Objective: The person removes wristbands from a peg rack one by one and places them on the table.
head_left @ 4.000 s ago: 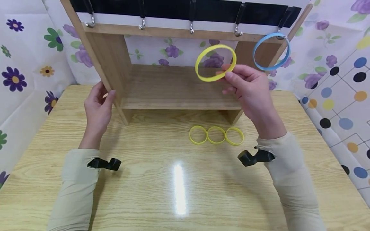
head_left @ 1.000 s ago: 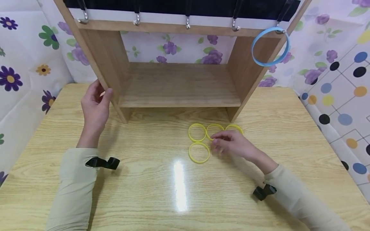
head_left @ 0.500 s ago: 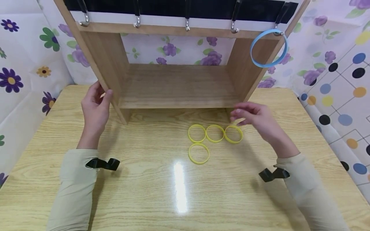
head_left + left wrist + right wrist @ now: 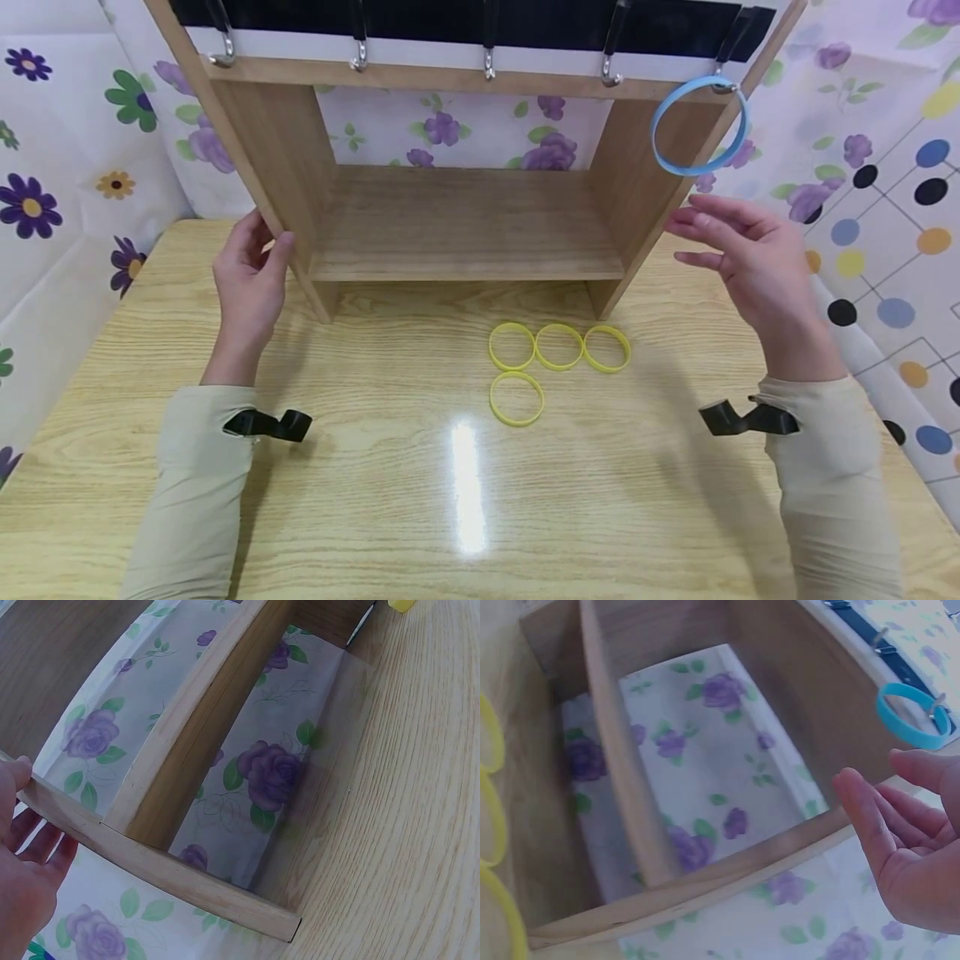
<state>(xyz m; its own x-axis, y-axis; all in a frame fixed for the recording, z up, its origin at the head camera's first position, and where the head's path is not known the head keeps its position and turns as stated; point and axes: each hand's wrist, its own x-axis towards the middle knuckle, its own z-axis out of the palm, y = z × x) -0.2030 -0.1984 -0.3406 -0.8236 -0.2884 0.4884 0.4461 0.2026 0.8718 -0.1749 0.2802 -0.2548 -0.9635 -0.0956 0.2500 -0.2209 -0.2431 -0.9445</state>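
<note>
My left hand (image 4: 251, 292) grips the left side panel of a wooden shelf unit (image 4: 465, 268), thumb in front and fingers behind, as the left wrist view shows too. The right hand (image 4: 761, 267) is raised beside the unit's right panel, fingers loosely extended and holding nothing. Just above its fingertips a light blue ring (image 4: 686, 170) hangs from the rightmost hook; the right wrist view has the blue ring (image 4: 907, 733) close to the thumb and fingers. On the table, three yellow rings (image 4: 512, 368) lie in a row, and another yellow ring (image 4: 517, 423) lies nearer me, below the leftmost.
Several metal hooks (image 4: 611, 77) on black straps line the top of the unit. Its lower board stands above the wood-grain table (image 4: 360, 500). Flowered sheeting (image 4: 75, 108) covers the back and left, and dotted sheeting (image 4: 896, 350) is at the right.
The yellow ring held in my right hand is now on the table below the row. That hand has since risen up and right toward the blue ring. My left hand keeps its grip.
</note>
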